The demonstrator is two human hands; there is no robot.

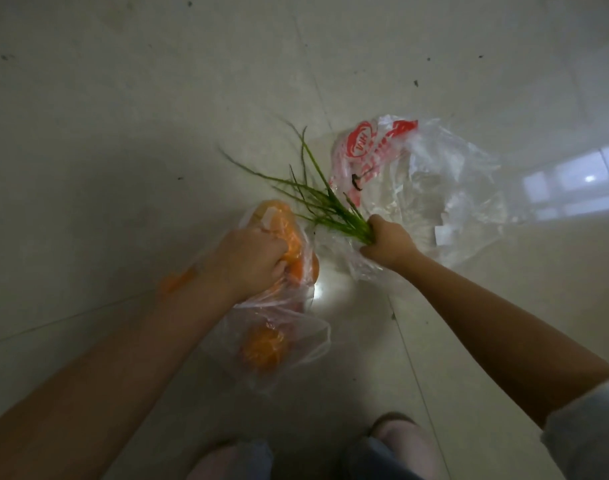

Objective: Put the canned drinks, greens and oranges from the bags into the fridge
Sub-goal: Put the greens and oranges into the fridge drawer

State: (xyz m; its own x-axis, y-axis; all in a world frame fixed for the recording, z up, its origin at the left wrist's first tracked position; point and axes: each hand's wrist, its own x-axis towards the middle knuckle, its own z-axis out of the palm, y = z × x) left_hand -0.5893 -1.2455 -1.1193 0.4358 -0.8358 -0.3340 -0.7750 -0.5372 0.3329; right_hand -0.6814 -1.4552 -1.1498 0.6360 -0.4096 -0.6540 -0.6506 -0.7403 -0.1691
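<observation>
The left hand (251, 259) was curled tightly around the gathered neck of a clear plastic bag (289, 327) that held the oranges (265, 346), several of them showing through the thin film, one low in the bag and others bunched just under the knuckles. The right hand (388, 242) gripped the greens (317, 199) by their stems, the thin leaves fanning up and to the left, above the tiled floor (123, 133). Just beyond that hand a second bag (420, 178), clear with red print, lay crumpled and open on the floor, its edge reaching under the right wrist. The two bags sat close beside each other, a bright reflection on the tiles between them. No cans could be made out. Two slippered feet (400, 441) showed at the bottom edge.
</observation>
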